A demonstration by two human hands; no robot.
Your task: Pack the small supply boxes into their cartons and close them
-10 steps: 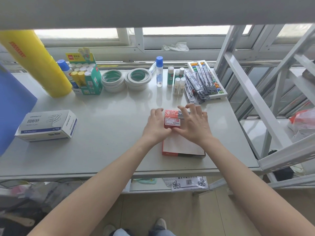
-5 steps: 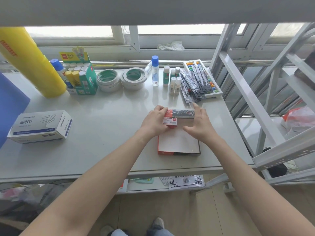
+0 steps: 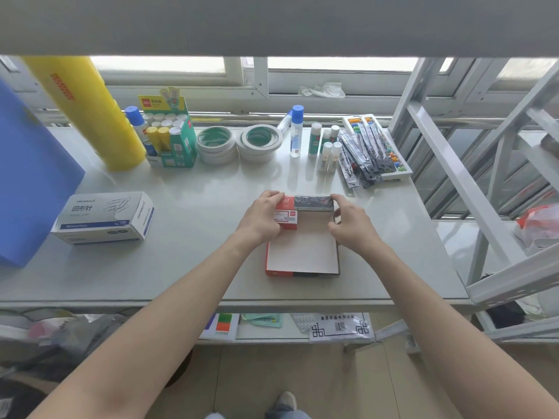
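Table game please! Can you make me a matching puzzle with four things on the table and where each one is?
Things:
1. yellow roll
2. paper clip box
3. tape rolls
4. small red box

Places:
A. in the left hand
B. far middle, by the window
C. left side, lying flat
D. far left, leaning

Pairs: 1-D, 2-C, 3-B, 4-A

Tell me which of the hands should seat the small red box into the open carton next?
Left, probably. The left hand already grips the small red box at the far left corner of the open carton. The right hand rests on the carton's right wall, seemingly steadying it.
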